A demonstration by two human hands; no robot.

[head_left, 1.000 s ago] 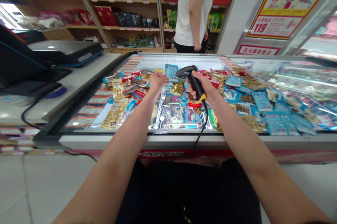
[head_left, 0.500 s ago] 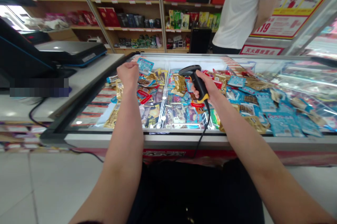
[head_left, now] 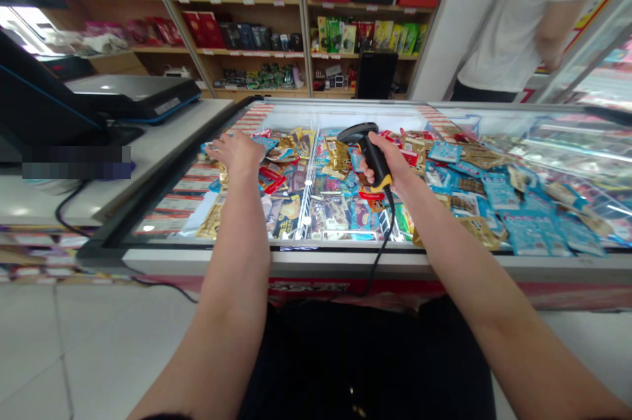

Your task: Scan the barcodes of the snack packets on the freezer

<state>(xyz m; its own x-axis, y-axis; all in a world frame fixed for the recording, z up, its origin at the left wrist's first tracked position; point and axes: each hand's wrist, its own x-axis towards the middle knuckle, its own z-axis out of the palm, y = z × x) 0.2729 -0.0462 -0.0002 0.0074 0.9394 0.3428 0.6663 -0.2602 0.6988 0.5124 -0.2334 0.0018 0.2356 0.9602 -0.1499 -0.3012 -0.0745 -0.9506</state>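
Note:
My right hand [head_left: 388,160] is closed around the grip of a black and yellow barcode scanner [head_left: 374,158], whose head points left. Its black cable [head_left: 386,236] hangs down over the front edge of the glass-topped freezer [head_left: 197,261]. At the left end of the freezer, my left hand [head_left: 238,150] has its fingers spread and nothing in its grasp. It is over a pile of packets, with a blue packet [head_left: 266,143] just to its right. Gold packets [head_left: 338,155] lie behind and below the scanner head. Whether my left fingers touch any packet, I cannot tell.
Many blue packets [head_left: 526,226] are heaped on the right. On the left counter [head_left: 172,137] stand a flat scale [head_left: 133,94] and a dark monitor [head_left: 39,97]. Shelves [head_left: 237,5] of boxes and bottles line the back. A person in a white shirt [head_left: 523,25] stands behind the freezer.
My left hand has let go of a blue packet, opened and shifted slightly left and down. The scanner has stayed in place. The person behind has moved to the right.

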